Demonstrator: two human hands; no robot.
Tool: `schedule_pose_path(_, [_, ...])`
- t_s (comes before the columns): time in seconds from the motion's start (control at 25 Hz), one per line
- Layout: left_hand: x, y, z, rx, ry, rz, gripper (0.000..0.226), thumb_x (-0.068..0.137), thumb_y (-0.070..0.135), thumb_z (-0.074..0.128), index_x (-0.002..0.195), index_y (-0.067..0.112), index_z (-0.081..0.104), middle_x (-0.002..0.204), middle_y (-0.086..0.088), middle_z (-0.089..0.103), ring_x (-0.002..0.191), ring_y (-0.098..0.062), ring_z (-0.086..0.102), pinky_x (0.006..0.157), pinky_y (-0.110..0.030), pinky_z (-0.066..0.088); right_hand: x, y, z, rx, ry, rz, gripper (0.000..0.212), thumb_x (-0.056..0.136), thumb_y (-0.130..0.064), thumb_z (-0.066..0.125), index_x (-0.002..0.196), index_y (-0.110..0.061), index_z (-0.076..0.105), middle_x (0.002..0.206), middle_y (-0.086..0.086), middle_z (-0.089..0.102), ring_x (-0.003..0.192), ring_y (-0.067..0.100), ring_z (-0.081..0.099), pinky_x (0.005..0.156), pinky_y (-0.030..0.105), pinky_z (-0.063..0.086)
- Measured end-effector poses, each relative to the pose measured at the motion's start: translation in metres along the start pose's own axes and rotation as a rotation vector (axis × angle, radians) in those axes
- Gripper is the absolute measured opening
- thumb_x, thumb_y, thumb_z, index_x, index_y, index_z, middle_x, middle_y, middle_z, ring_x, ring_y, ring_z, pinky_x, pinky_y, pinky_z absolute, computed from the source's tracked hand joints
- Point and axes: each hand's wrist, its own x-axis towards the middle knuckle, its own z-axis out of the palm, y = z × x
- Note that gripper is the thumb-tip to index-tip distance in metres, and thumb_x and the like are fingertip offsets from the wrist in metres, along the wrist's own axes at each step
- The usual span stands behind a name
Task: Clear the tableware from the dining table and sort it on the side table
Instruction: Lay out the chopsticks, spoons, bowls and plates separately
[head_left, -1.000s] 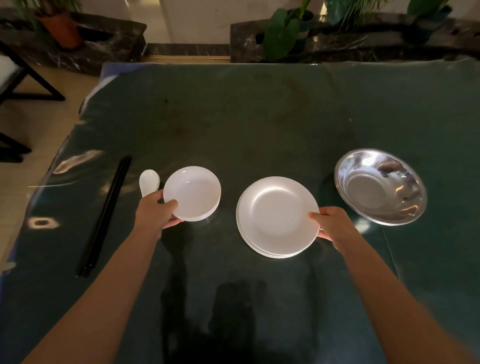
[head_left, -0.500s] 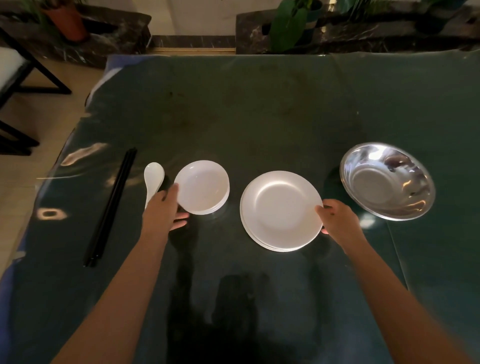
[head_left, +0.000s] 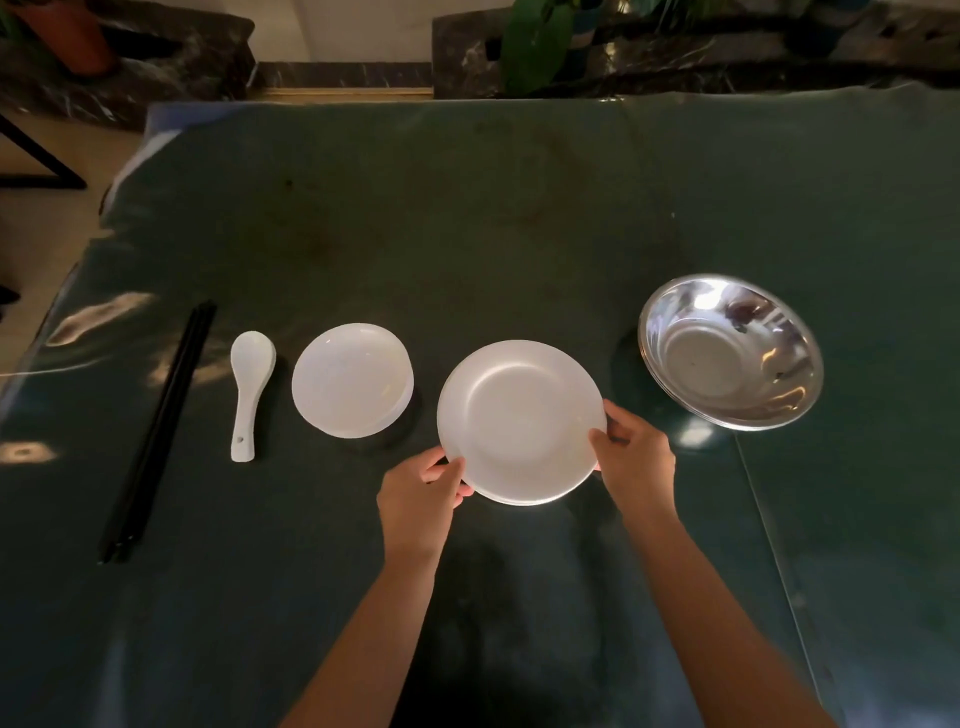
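On the dark green table (head_left: 467, 234) a row of tableware lies in front of me. A stack of white plates (head_left: 519, 415) sits in the middle; my left hand (head_left: 421, 499) grips its near-left rim and my right hand (head_left: 636, 462) grips its right rim. To the left stands a stack of small white saucers (head_left: 350, 382), then a white ceramic spoon (head_left: 249, 384), then black chopsticks (head_left: 158, 431) lying lengthwise. Stacked steel bowls (head_left: 732, 351) sit to the right of the plates.
The table's left edge (head_left: 57, 322) drops to a tiled floor. Beyond the far edge runs a dark stone ledge with potted plants (head_left: 535, 41) and a terracotta pot (head_left: 78, 31). A black chair frame (head_left: 36, 166) stands at the far left.
My left hand let go of the saucer stack and moved right onto the plate stack's near-left rim. My right hand stayed on the plates' right rim. The camera view shifted closer.
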Motion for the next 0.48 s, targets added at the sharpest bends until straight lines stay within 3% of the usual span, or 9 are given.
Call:
schedule_pose_path(0.28, [0.022,0.009,0.01,-0.127,0.071,-0.032,0.025,0.083,0.015,0.063,0.107,0.016,0.069,0.074,0.017,0.066,0.072,-0.011,0.068,0.066,-0.023,0.053,0.013,-0.005,0.01,0.095,0.052,0.022,0.036,0.078,-0.005,0.051,0.091,-0.032,0.07,0.072,-0.013,0.069,0.082,0.023,0.067,0.08,0.045,0.058])
schedule_pose_path(0.4, [0.036,0.019,0.017,-0.175,0.101,-0.04,0.024,0.084,0.016,0.063,0.107,0.017,0.069,0.073,0.019,0.065,0.07,-0.006,0.066,0.072,-0.027,0.054,0.026,-0.016,0.016,0.108,0.052,0.026,0.037,0.079,-0.006,0.05,0.09,-0.035,0.069,0.075,-0.012,0.07,0.082,0.02,0.068,0.08,0.042,0.058])
schedule_pose_path(0.48, [0.043,0.024,0.022,-0.202,0.127,-0.042,0.015,0.084,0.017,0.064,0.096,0.02,0.071,0.069,0.021,0.064,0.066,-0.004,0.065,0.076,-0.03,0.055,0.036,-0.022,0.018,0.113,0.049,0.018,0.035,0.079,-0.006,0.05,0.088,-0.035,0.068,0.075,-0.011,0.07,0.081,0.022,0.068,0.08,0.042,0.058])
